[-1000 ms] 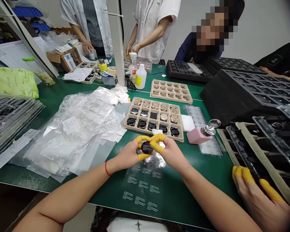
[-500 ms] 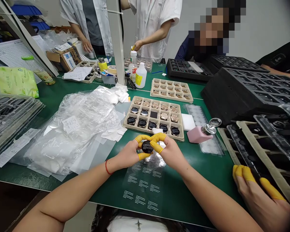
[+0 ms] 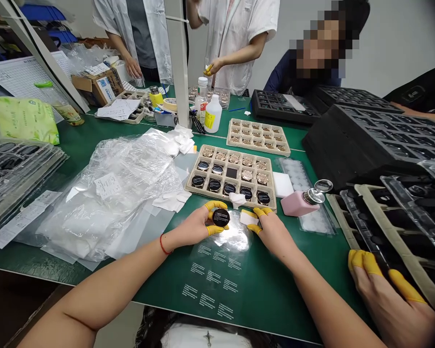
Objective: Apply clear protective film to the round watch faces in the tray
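Close in, the left hand [image 3: 194, 227] gripped a black disc [image 3: 221, 217] by its rim, thumb and fingers in yellow cots [image 3: 212, 205] clamped on either side, its dark face turned up. The right hand [image 3: 273, 233] was just beside it, not touching the disc, its fingertips pinching a small white pad [image 3: 248, 218] with a yellow edge. A red string [image 3: 162, 245] circled the left wrist. Both hands were over a clear printed film [image 3: 217, 285] lying on the green mat [image 3: 286, 275]. Just ahead sat a beige tray [image 3: 235, 151] with rows of rose-gold and black discs, a dark square [image 3: 231, 172] in one middle pocket, and a white wipe [image 3: 237, 197] at its near edge. Right of that were a white foam block [image 3: 282, 184] and a pink dispenser bottle [image 3: 300, 203]. Left lay a heap of plastic bags [image 3: 112, 208]. At lower right a co-worker's hand [image 3: 384, 290], also in yellow cots, rested against a plastic tray [image 3: 395, 227]. Farther on were a second beige tray [image 3: 257, 149] of rose-gold pieces, stacked black foam trays [image 3: 362, 140] and a white bottle [image 3: 212, 115]. Beyond the table stood a person in a white coat [image 3: 235, 43], holding something small and yellow.
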Action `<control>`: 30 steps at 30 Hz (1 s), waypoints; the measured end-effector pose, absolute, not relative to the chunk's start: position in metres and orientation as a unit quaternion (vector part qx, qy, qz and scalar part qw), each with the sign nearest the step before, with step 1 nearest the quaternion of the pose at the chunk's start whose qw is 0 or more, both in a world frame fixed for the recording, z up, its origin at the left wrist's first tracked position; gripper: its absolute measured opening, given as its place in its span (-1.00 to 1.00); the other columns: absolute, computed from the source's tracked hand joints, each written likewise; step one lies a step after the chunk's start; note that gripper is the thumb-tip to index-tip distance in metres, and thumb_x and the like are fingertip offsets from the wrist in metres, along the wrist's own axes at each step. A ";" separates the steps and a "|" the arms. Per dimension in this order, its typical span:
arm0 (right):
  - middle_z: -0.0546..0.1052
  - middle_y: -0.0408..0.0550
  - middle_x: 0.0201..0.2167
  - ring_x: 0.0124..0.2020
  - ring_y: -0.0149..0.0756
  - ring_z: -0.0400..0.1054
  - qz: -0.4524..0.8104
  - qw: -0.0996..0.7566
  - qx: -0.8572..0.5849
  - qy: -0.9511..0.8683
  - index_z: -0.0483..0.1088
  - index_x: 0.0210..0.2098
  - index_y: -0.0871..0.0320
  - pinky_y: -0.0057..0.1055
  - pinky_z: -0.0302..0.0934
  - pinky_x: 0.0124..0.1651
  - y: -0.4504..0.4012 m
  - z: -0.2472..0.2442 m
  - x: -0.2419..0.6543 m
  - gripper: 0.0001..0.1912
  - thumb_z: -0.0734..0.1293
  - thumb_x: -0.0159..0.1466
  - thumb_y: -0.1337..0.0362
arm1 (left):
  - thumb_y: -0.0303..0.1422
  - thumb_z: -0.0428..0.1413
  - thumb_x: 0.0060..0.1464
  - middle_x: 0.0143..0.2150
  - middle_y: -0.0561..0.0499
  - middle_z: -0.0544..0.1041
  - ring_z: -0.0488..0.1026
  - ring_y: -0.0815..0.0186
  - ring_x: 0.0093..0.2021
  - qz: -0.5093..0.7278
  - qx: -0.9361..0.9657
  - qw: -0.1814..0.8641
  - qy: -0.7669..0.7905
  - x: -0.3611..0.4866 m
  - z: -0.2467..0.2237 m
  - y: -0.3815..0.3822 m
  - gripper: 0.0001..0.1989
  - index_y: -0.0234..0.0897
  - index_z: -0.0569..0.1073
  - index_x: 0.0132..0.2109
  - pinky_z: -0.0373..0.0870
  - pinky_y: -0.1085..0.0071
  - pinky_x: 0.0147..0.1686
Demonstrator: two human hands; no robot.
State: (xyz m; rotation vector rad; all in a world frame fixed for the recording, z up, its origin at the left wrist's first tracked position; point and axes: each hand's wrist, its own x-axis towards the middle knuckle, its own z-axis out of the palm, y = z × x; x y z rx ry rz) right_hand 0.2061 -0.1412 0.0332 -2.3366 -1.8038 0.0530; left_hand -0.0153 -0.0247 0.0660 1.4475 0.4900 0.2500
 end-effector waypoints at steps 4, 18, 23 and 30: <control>0.41 0.07 -0.34 -0.29 -0.08 0.31 0.047 0.147 -0.785 -0.600 0.38 -0.43 0.16 -0.20 0.21 -0.29 -0.140 0.033 0.211 -0.92 0.36 0.11 0.28 | -0.37 0.19 -0.01 -0.23 -0.04 0.49 0.48 0.18 -0.15 0.106 0.662 0.704 0.232 -0.015 0.068 -0.026 -0.54 -0.19 0.23 0.04 0.38 0.28 -0.20; 0.43 -0.01 -0.36 -0.27 -0.19 0.20 -0.070 0.347 -0.629 -0.692 0.36 -0.23 0.14 -0.23 0.12 -0.18 -0.122 0.067 0.129 -0.85 0.18 0.26 0.38 | -0.37 0.19 -0.02 -0.30 0.05 0.41 0.34 0.39 -0.36 0.152 0.673 0.695 0.203 -0.016 0.068 -0.031 -0.57 -0.25 0.28 0.01 0.28 0.48 -0.39; 0.43 0.01 -0.34 -0.24 -0.16 0.23 -0.061 0.342 -0.651 -0.675 0.37 -0.25 0.13 -0.19 0.13 -0.14 -0.108 0.067 0.140 -0.82 0.16 0.25 0.37 | -0.35 0.19 -0.01 -0.40 0.10 0.38 0.30 0.40 -0.41 0.159 0.702 0.660 0.214 -0.015 0.065 -0.029 -0.53 -0.26 0.27 0.05 0.25 0.48 -0.42; 0.48 0.01 -0.08 -0.11 -0.15 0.36 0.148 0.401 -0.738 -0.522 0.30 -0.03 0.08 -0.21 0.25 -0.10 -0.133 0.079 0.190 -0.68 0.20 0.26 0.14 | -0.33 0.23 -0.05 -0.39 0.09 0.40 0.36 0.39 -0.42 0.136 0.661 0.700 0.233 -0.012 0.057 -0.026 -0.51 -0.22 0.23 0.02 0.28 0.46 -0.41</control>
